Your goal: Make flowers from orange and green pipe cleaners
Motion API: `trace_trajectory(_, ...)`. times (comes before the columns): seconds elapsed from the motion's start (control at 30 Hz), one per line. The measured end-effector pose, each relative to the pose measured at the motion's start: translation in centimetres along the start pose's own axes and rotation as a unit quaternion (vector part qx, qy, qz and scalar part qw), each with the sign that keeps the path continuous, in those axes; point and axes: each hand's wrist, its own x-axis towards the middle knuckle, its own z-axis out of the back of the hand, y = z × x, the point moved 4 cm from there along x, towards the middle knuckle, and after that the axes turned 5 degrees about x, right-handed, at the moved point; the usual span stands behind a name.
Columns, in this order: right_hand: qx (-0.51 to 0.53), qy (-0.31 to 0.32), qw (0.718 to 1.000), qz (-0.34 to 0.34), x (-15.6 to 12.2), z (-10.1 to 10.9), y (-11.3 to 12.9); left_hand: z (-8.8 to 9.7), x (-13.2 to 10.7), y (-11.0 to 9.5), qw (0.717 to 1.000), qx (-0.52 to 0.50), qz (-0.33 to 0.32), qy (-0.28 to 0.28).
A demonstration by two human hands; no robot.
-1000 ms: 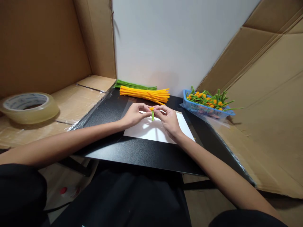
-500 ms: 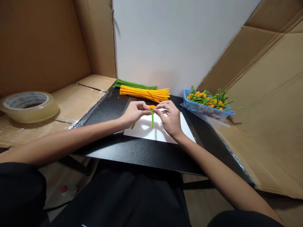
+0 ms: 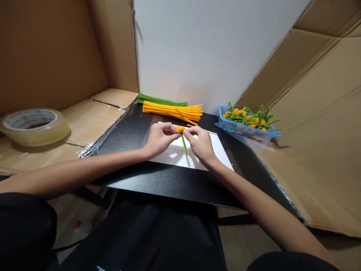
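Note:
Between both hands, above a white sheet (image 3: 169, 158), is a small pipe-cleaner flower (image 3: 184, 142) with an orange-yellow head and a green stem hanging down, tilted slightly to the right. My left hand (image 3: 160, 140) pinches the left side of the flower head with thumb and forefinger. From the other side, my right hand (image 3: 200, 144) pinches the head's right edge. The fingertips partly cover the head, so its exact shape is hidden. Just behind the hands lies a bundle of yellow pipe cleaners (image 3: 172, 110), with a bundle of green pipe cleaners (image 3: 162, 100) behind it.
A blue basket (image 3: 245, 130) at the back right holds several yellow and green pipe-cleaner pieces. On the cardboard at left rests a roll of clear tape (image 3: 53, 133). Cardboard walls (image 3: 318, 131) flank the black table (image 3: 158, 180), and a white wall stands behind.
The stem has swung from hanging straight down to slanting right. Both hands have shifted slightly and still pinch the flower head.

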Motion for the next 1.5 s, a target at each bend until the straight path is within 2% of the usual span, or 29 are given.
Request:
trace_trajectory(0.13, 0.041, 0.006, 0.998, -0.046, 0.4, 0.0, -0.8, -0.1, 0.1, -0.1, 1.0, -0.007, 0.014, 0.003)
trace_trajectory(0.23, 0.072, -0.001, 0.997, -0.034, 0.9, 0.5, -0.8, -0.3, 0.5, 0.2, 0.995, -0.059, 0.072, 0.019)
trace_trajectory(0.37, 0.086, 0.042, 0.995, -0.025, 1.3, 0.9, -0.4, -0.5, 1.0, 0.8, 0.981, -0.126, 0.143, 0.042)
trace_trajectory(0.5, 0.019, 0.094, 0.993, 0.074, 1.3, 1.5, 1.1, -0.5, 1.5, 0.9, 0.969, -0.146, 0.179, 0.091)
trace_trajectory(0.6, -0.031, 0.108, 0.983, 0.146, 1.3, 2.2, 2.0, -0.3, 1.8, 0.6, 0.965, -0.144, 0.186, 0.118)
trace_trajectory(0.77, -0.062, 0.096, 0.975, 0.192, 1.3, 2.8, 2.4, -0.3, 2.0, 0.4, 0.964, -0.15, 0.175, 0.135)
trace_trajectory(0.97, -0.081, 0.075, 0.966, 0.232, 0.9, 2.5, 2.8, -0.3, 2.2, 0.9, 0.962, -0.165, 0.177, 0.125)
trace_trajectory(1.07, -0.065, 0.067, 0.979, 0.183, 0.9, 2.1, 2.2, -0.1, 2.2, 1.3, 0.959, -0.154, 0.197, 0.137)
trace_trajectory(1.17, 0.012, 0.091, 0.992, 0.084, 1.2, 1.6, 0.8, -0.1, 2.1, 1.7, 0.952, -0.146, 0.225, 0.149)
trace_trajectory(1.27, 0.138, 0.134, 0.981, -0.02, 1.3, 0.9, -0.6, 0.0, 2.2, 1.7, 0.952, -0.143, 0.227, 0.148)
trace_trajectory(1.33, 0.205, 0.135, 0.967, -0.068, 1.4, 0.8, -1.2, 0.2, 2.5, 1.6, 0.952, -0.139, 0.222, 0.157)
trace_trajectory(1.4, 0.246, 0.12, 0.957, -0.098, 1.5, 1.0, -1.5, 0.4, 2.8, 1.3, 0.956, -0.117, 0.19, 0.19)
trace_trajectory(1.43, 0.259, 0.115, 0.953, -0.11, 1.5, 1.1, -1.5, 0.5, 3.0, 0.9, 0.961, -0.091, 0.154, 0.21)
trace_trajectory(1.5, 0.277, 0.12, 0.945, -0.128, 1.6, 1.1, -1.3, 1.0, 3.3, 0.0, 0.972, 0.004, 0.035, 0.232)
